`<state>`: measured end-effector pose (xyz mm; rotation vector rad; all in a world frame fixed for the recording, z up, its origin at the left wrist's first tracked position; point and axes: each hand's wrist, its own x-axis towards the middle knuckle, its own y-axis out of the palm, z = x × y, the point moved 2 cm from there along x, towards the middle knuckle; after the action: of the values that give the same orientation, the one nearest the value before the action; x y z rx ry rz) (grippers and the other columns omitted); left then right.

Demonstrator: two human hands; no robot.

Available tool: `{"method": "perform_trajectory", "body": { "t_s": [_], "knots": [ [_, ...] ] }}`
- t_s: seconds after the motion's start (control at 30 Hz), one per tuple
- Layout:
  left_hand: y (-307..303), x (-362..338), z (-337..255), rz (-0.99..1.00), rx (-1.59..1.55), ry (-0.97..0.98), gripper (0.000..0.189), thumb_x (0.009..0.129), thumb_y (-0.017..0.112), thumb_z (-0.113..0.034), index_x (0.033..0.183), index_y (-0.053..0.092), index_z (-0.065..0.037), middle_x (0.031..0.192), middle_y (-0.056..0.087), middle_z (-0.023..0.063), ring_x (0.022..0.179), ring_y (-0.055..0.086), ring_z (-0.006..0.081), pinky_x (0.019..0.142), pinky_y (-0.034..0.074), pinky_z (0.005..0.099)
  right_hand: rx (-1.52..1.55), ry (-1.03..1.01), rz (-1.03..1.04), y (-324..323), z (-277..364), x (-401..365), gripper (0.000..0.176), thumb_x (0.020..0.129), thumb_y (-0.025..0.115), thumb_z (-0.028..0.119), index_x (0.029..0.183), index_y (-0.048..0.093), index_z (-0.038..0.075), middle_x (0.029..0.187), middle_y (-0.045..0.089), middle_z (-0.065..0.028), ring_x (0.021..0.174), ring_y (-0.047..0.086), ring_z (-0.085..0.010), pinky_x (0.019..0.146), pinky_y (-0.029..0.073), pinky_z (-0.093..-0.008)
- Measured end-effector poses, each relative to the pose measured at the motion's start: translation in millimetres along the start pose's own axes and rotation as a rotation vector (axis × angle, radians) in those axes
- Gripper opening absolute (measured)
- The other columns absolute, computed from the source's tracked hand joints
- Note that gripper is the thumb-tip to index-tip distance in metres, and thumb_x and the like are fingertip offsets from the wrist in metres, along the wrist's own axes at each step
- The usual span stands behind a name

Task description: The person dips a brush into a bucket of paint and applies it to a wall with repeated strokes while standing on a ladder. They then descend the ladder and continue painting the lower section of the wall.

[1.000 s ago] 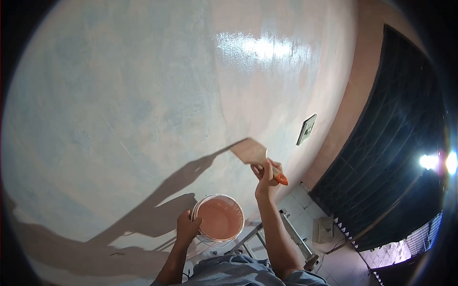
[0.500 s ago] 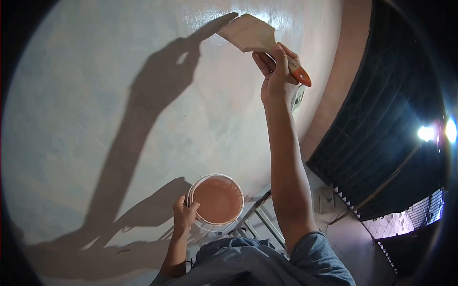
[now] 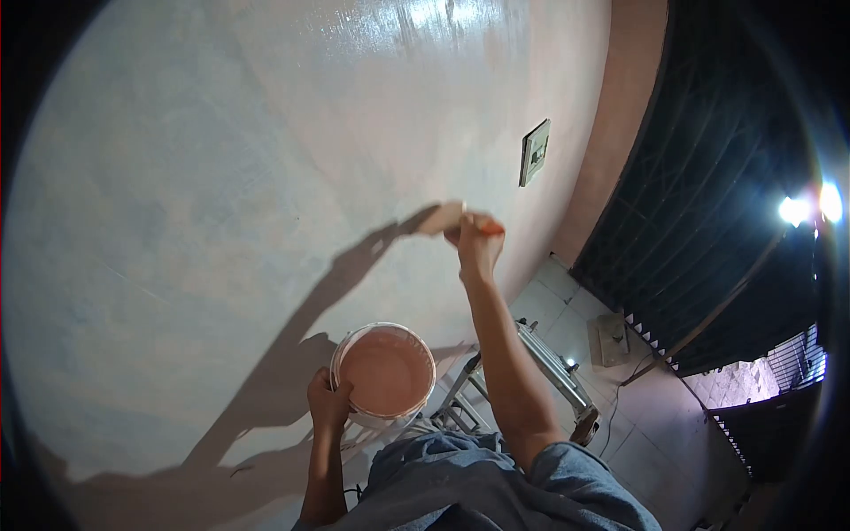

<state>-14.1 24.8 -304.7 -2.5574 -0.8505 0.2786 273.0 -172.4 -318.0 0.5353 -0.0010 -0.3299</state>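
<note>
My right hand (image 3: 479, 246) is closed around a wide paintbrush (image 3: 440, 219) with an orange handle end. The pale bristles point left, close to the wall (image 3: 204, 177), where the brush and arm cast a long shadow. Lower down, my left hand (image 3: 328, 400) grips the rim of a white bucket (image 3: 340, 352), thumb on the inside edge. Pinkish-brown paint (image 3: 382, 373) fills part of the bucket, which I hold in front of my body. Wet streaks shine on the upper wall.
A metal ladder (image 3: 556, 367) stands below and right of the bucket. A switch plate (image 3: 535, 153) sits on the wall. To the right are a dark ribbed shutter (image 3: 699, 203), bright lamps (image 3: 794, 211) on a slanted pole, and a tiled floor (image 3: 651, 434) with a cable.
My right hand has brought the brush down from the shiny upper wall to about mid-height. The bucket has shifted slightly left in view, and the switch plate is now uncovered.
</note>
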Motion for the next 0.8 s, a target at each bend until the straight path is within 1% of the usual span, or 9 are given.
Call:
{"method": "perform_trajectory", "body": {
  "t_s": [0.03,0.13,0.2,0.27,0.4,0.57,0.6,0.73,0.8],
  "knots": [
    [0.3,-1.3,-6.2,0.018,-0.066,-0.158,0.008,0.071,0.057,-0.003,0.069,0.049,-0.004,0.061,0.046,-0.0006,0.052,0.045,0.0078,0.045,0.038,0.0249,0.071,-0.016,0.024,24.9,40.0,-0.1,0.021,0.083,0.064,0.014,0.082,0.059,-0.006,0.071,0.061,-0.0086,0.063,0.060,-0.0138,0.058,0.055,-0.0287],
    [0.9,11.1,26.0,-0.021,-0.094,-0.022,0.009,0.070,0.059,-0.003,0.069,0.049,-0.004,0.061,0.047,-0.0001,0.049,0.046,0.0087,0.041,0.041,0.0263,0.292,-0.238,0.210,81.6,134.2,16.1,0.015,0.082,0.062,0.008,0.081,0.059,-0.006,0.074,0.062,-0.0109,0.066,0.063,-0.0162,0.061,0.058,-0.0316],
    [3.4,4.1,5.4,0.011,-0.130,-0.041,0.009,0.070,0.059,-0.003,0.070,0.050,-0.004,0.062,0.048,0.0000,0.048,0.046,0.0090,0.039,0.042,0.0268,0.488,-0.311,0.313,105.9,188.8,14.6,0.015,0.082,0.061,0.007,0.085,0.056,-0.007,0.081,0.061,-0.0130,0.068,0.065,-0.0209,0.063,0.060,-0.0352],
    [3.9,7.6,-3.6,0.028,-0.181,-0.036,0.009,0.070,0.059,-0.004,0.070,0.050,-0.004,0.062,0.048,0.0001,0.047,0.047,0.0092,0.038,0.043,0.0274,0.588,-0.334,0.427,119.3,224.4,16.8,0.024,0.084,0.062,0.011,0.102,0.053,-0.001,0.093,0.062,-0.0165,0.077,0.068,-0.0279,0.077,0.060,-0.0408],
    [2.0,13.9,13.6,0.072,-0.181,-0.135,0.009,0.070,0.059,-0.002,0.079,0.056,-0.002,0.068,0.052,0.0011,0.056,0.050,0.0104,0.047,0.042,0.0270,0.625,-0.437,0.473,138.0,266.9,14.6,0.024,0.084,0.060,0.010,0.103,0.052,-0.002,0.093,0.062,-0.0177,0.077,0.068,-0.0300,0.076,0.060,-0.0398],
    [4.2,14.7,23.8,0.079,-0.213,-0.029,0.009,0.071,0.058,-0.001,0.079,0.055,-0.001,0.065,0.051,0.0015,0.048,0.048,0.0111,0.039,0.042,0.0265,0.565,-0.215,0.427,103.1,169.8,30.1,0.024,0.090,0.056,0.025,0.104,0.054,0.005,0.098,0.063,-0.0126,0.087,0.065,-0.0233,0.082,0.057,-0.0411],
    [4.8,12.7,16.4,0.089,-0.257,-0.088,0.009,0.071,0.059,-0.001,0.079,0.055,-0.001,0.065,0.051,0.0020,0.047,0.049,0.0119,0.039,0.042,0.0268,0.646,-0.114,0.361,80.4,136.9,24.2,0.013,0.087,0.058,0.009,0.098,0.054,0.003,0.093,0.060,-0.0107,0.081,0.065,-0.0241,0.074,0.059,-0.0419],
    [6.0,18.9,12.1,0.049,-0.123,-0.095,0.008,0.071,0.060,-0.002,0.076,0.055,0.000,0.063,0.052,0.0034,0.045,0.049,0.0123,0.038,0.043,0.0277,0.425,0.099,0.080,-10.7,20.5,-11.1,0.015,0.086,0.060,0.013,0.096,0.053,0.004,0.094,0.061,-0.0111,0.078,0.066,-0.0223,0.072,0.059,-0.0388],
    [4.9,27.4,24.2,0.128,-0.129,-0.077,0.009,0.070,0.061,-0.003,0.075,0.055,0.001,0.061,0.051,0.0038,0.042,0.048,0.0128,0.036,0.041,0.0276,0.225,0.056,0.018,-29.6,-3.0,-12.4,0.020,0.086,0.060,0.014,0.098,0.050,0.001,0.092,0.061,-0.0137,0.077,0.066,-0.0217,0.068,0.060,-0.0342]
  ]
}}
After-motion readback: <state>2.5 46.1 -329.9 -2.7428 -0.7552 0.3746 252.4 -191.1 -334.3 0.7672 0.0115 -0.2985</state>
